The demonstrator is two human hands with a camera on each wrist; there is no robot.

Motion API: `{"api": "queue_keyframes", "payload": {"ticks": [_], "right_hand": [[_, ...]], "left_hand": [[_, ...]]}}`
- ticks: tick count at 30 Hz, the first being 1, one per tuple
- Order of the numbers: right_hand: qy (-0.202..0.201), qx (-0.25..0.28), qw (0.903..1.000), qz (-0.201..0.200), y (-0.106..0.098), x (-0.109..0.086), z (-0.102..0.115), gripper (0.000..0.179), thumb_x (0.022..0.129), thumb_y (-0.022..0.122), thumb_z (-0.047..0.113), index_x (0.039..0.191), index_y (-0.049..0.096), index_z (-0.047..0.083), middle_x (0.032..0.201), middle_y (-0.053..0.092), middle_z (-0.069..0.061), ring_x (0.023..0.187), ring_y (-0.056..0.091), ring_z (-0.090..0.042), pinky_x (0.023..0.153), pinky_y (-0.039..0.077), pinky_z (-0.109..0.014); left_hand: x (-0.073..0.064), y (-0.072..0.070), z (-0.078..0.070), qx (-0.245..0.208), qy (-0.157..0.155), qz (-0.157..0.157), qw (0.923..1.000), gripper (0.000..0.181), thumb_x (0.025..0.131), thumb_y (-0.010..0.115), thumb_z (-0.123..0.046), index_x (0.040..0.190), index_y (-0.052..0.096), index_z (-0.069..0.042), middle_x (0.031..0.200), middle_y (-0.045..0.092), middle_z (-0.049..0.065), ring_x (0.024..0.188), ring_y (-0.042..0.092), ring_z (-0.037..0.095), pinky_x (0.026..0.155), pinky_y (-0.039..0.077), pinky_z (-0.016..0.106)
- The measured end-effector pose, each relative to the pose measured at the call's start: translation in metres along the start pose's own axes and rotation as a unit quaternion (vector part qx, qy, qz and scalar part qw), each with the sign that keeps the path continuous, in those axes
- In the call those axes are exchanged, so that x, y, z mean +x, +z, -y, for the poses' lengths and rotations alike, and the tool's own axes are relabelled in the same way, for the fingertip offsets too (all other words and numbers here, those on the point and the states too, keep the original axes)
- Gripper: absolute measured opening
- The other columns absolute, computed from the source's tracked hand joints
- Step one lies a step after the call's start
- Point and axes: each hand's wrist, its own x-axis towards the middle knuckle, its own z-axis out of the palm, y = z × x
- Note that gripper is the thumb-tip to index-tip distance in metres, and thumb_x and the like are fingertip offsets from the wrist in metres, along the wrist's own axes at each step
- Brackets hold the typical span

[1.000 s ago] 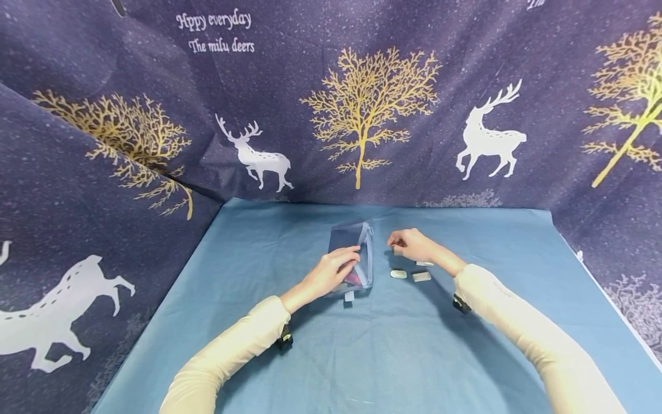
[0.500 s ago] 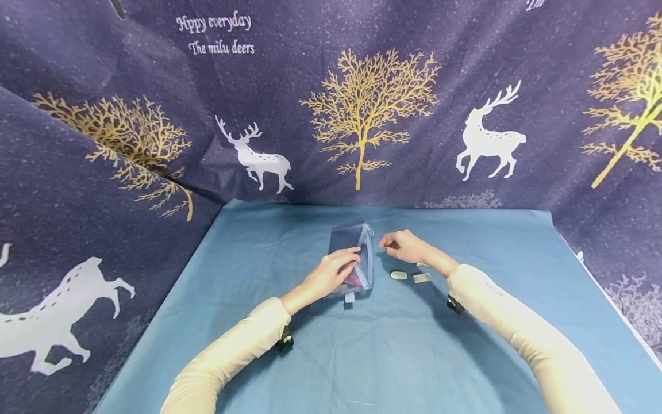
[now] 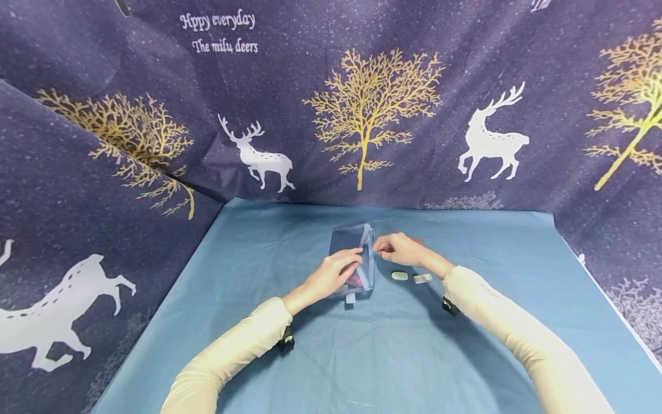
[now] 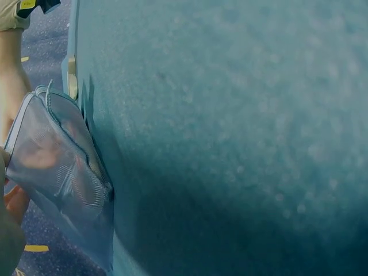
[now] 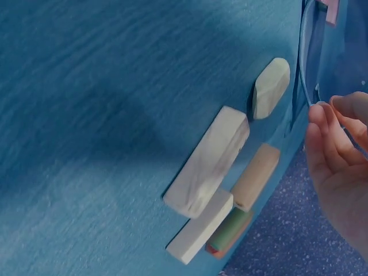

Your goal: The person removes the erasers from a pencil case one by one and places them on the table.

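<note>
A translucent blue mesh zip pouch lies on the table with its zipped side parted, facing right. A pink thing shows through its lower part. My left hand grips the near wall of the pouch; in the left wrist view its fingertips show at the pouch's edge. My right hand is at the opposite zip edge, thumb and fingers pinching that edge in the right wrist view. Several block erasers lie to the right of the pouch: a white one with cut corners, a long white one and others.
Beside the long white eraser lie a smaller white block, a tan block and a green and orange one. A small white tag sticks out from the pouch's near end. A dark printed cloth hangs behind the table.
My right hand has moved left from above the erasers to the pouch's zip edge, uncovering an orange-brown thing behind it. The left hand and the pouch have stayed in place.
</note>
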Motion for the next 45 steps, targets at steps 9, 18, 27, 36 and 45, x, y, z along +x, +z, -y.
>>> {"api": "queue_keyframes", "payload": {"ticks": [9,18,27,36,45], "right_hand": [[-0.016,0.002,0.9999,0.0,0.003,0.005,0.003,0.018,0.088,0.056,0.008,0.104,0.065,0.006,0.095,0.07,-0.009,0.085,0.066,-0.016,0.073,0.053,-0.028],[-0.027,-0.016,0.9995,0.003,0.011,0.009,0.001,0.021,0.085,0.06,0.009,0.106,0.064,0.007,0.095,0.069,-0.004,0.085,0.064,-0.01,0.074,0.052,-0.022],[-0.045,-0.019,0.9987,0.017,0.015,0.011,0.005,0.023,0.084,0.062,0.009,0.107,0.064,0.007,0.096,0.069,-0.005,0.086,0.065,-0.012,0.076,0.053,-0.023],[-0.064,0.0,0.9974,0.034,0.02,0.013,0.006,0.021,0.082,0.065,0.008,0.102,0.065,0.013,0.095,0.069,-0.006,0.088,0.065,-0.015,0.075,0.053,-0.024],[-0.048,0.019,0.9972,0.054,0.023,0.014,0.014,0.022,0.081,0.067,0.012,0.103,0.067,0.014,0.097,0.069,-0.002,0.09,0.065,-0.017,0.078,0.053,-0.023]], "left_hand": [[0.002,-0.001,0.0,-0.008,-0.001,-0.002,1.0,0.017,0.092,0.053,-0.013,0.102,0.065,-0.008,0.124,0.059,0.011,0.119,0.053,0.018,0.095,0.046,0.03],[0.002,0.0,-0.001,-0.003,0.008,-0.003,1.0,0.014,0.091,0.054,-0.012,0.101,0.065,-0.013,0.124,0.06,0.01,0.117,0.055,0.019,0.093,0.047,0.03],[0.001,0.0,0.0,-0.001,0.004,-0.002,1.0,0.015,0.092,0.054,-0.012,0.102,0.065,-0.012,0.124,0.059,0.01,0.118,0.054,0.019,0.092,0.048,0.029],[0.0,0.0,-0.002,-0.01,0.008,0.002,0.9999,0.016,0.092,0.053,-0.012,0.102,0.065,-0.007,0.125,0.059,0.01,0.118,0.054,0.02,0.092,0.048,0.029],[0.0,0.0,-0.004,-0.01,0.006,0.004,0.9999,0.017,0.092,0.053,-0.012,0.103,0.065,-0.006,0.125,0.059,0.008,0.118,0.054,0.019,0.094,0.046,0.028]]}}
